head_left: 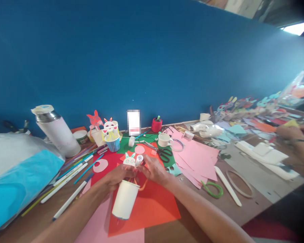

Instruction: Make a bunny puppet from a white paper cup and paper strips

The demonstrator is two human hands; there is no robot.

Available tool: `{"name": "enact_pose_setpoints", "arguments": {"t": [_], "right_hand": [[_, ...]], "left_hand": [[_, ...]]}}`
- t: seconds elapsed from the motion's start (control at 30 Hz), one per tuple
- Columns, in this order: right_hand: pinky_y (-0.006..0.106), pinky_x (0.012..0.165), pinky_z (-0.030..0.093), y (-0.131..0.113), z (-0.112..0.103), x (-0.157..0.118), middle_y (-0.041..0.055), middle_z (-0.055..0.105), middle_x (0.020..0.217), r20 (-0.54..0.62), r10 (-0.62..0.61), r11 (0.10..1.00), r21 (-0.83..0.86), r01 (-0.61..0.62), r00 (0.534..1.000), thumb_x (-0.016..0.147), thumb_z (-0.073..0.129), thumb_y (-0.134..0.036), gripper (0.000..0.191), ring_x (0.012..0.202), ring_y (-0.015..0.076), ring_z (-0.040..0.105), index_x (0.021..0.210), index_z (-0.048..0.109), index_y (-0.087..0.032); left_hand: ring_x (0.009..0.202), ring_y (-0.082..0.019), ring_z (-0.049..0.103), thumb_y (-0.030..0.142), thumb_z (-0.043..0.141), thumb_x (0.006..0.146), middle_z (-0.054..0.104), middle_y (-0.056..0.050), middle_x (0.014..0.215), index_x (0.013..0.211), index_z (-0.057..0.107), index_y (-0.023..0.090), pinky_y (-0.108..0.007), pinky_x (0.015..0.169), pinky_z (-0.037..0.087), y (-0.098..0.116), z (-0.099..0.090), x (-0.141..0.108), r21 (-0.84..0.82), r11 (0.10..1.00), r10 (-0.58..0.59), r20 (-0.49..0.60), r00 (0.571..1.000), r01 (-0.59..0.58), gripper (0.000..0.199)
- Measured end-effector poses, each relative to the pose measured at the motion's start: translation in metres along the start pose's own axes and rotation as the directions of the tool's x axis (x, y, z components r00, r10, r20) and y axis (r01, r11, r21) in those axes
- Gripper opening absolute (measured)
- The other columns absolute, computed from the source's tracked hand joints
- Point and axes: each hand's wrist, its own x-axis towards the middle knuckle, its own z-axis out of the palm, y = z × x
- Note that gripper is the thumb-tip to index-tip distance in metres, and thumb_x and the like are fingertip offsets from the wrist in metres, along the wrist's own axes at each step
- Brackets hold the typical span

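Note:
In the head view, a white paper cup [125, 200] hangs tilted over the red-orange paper, its base toward me. Above its rim stands a paper rabbit cutout [129, 160] with green-edged ears, and a curved orange paper strip [143, 184] shows beside the rim. My left hand [120, 175] is closed on the cutout just above the cup's rim. Next to the rabbit's face, my right hand [154, 170] is closed on a small white roll [139, 159] that looks like tape. My fingers partly hide where the pieces meet.
Black-handled scissors [164, 155] and pink sheets [192, 158] lie beyond my right hand. Several markers [69, 173] and a white flask [57, 131] are at left. A finished rabbit cup [112, 143] stands behind. Another person's hands [291, 133] are at far right.

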Motion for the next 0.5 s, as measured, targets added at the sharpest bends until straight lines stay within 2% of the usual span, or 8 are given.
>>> {"name": "enact_pose_setpoints", "arguments": {"t": [0.23,0.5], "right_hand": [[0.027,0.069,0.043,0.0003,0.0017,-0.0009,0.0056,0.059,0.085,0.043,-0.016,1.0,-0.009,0.016,0.999,0.086,0.041,-0.027,0.018,0.077,0.0163,0.054,0.098,0.05,-0.019],[0.028,0.07,0.043,0.0011,0.0046,0.0031,0.0067,0.059,0.089,0.006,-0.023,1.0,-0.017,0.023,1.0,0.086,0.041,-0.027,0.021,0.081,0.0179,0.055,0.103,0.048,-0.019]], "left_hand": [[0.037,-0.008,0.04,0.017,0.065,0.056,0.051,0.002,0.044,0.055,0.057,0.013,-0.022,0.04,0.025,-0.0039,-0.0049,0.0041,0.085,0.996,-0.026,-0.013,1.0,0.027,0.01],[0.038,-0.008,0.042,0.013,0.063,0.054,0.051,0.002,0.045,0.055,0.057,0.013,-0.022,0.042,0.03,0.0001,-0.0005,0.0009,0.082,0.997,-0.01,-0.002,1.0,0.01,0.007]]}}
